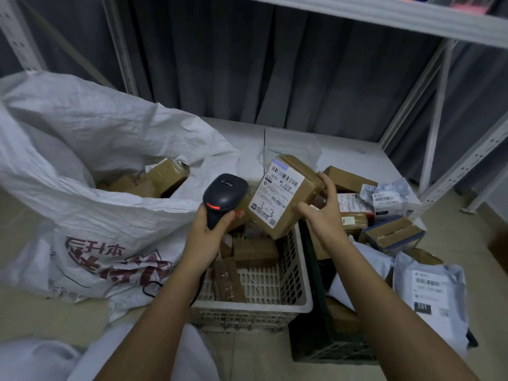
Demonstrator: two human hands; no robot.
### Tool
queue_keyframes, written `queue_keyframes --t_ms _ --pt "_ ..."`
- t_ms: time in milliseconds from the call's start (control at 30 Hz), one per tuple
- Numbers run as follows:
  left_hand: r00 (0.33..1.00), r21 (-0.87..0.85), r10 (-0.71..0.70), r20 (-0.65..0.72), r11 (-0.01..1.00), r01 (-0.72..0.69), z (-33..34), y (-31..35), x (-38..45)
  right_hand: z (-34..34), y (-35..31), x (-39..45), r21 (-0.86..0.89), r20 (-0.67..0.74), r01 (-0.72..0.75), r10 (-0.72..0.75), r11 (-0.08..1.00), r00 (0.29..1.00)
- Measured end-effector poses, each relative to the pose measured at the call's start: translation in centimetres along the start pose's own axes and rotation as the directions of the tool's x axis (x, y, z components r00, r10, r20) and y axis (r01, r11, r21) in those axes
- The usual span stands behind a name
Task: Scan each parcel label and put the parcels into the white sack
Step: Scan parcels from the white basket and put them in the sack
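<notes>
Floor | white sack [90, 160]: boxes | crate [275, 301]: parcels | right hand [321, 213]: box [283, 196]

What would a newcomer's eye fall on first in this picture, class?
Probably the brown box at centre, held up by the right hand with its white label facing the dark scanner gripped in the left hand. Next, the big white sack on the left, already holding parcels.

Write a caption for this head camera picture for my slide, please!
Left hand aims a scanner at the box held by the right hand, beside the sack.
</notes>
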State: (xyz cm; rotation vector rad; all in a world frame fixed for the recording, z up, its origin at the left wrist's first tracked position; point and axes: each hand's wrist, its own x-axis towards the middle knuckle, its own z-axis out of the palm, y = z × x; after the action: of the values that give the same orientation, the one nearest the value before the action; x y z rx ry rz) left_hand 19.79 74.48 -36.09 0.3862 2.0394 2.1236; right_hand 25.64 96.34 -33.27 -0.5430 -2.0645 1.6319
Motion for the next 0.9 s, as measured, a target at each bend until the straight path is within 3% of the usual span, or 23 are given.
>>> queue_keyframes --t_ms 133,267,333,400,500,667,767,833,900 --pt "0.960 0.023 0.093 -0.263 0.996 -0.090 -2.4 0.9 0.7 5.4 -4.1 0.9 0.164 -0.025 0.125 -0.122 0.978 0.992" --pt "0.920 0.055 0.152 -0.360 0.988 -0.141 -4.6 1.1 0.6 13.7 -6.9 3.7 0.268 0.043 0.160 -0.178 0.950 0.983" --pt "0.907 0.074 0.162 -0.390 0.987 -0.145 -5.4 0.8 0.4 17.3 -7.1 5.3 0.163 0.186 0.139 -0.169 0.977 0.968" --pt "0.903 0.067 0.145 -0.404 0.989 -0.129 -6.3 0.2 0.2 19.2 -5.9 6.3 -0.067 0.336 0.103 -0.074 0.992 0.939" --pt "0.924 0.079 0.123 -0.363 0.992 -0.101 -6.9 -0.2 -0.1 18.6 -2.8 5.9 -0.121 0.310 0.113 -0.071 0.986 0.948" --pt "0.977 0.064 0.085 -0.195 0.995 -0.074 -5.8 -1.1 0.3 13.7 3.9 3.0 -0.104 0.062 0.105 -0.099 0.989 0.993" --pt "0.998 0.093 0.041 -0.055 0.995 -0.036 -4.6 -2.0 0.6 11.2 9.1 1.5 -0.189 0.001 -0.049 0.050 0.981 0.999" --pt "0.999 0.136 -0.007 0.047 0.991 0.000 -3.9 -2.9 0.8 10.7 12.9 0.8 -0.319 0.052 -0.156 0.181 0.935 0.982" --pt "0.990 0.174 -0.064 0.125 0.984 0.042 -3.4 -4.1 1.1 11.0 15.3 -0.3 -0.336 0.137 -0.230 0.289 0.913 0.947"
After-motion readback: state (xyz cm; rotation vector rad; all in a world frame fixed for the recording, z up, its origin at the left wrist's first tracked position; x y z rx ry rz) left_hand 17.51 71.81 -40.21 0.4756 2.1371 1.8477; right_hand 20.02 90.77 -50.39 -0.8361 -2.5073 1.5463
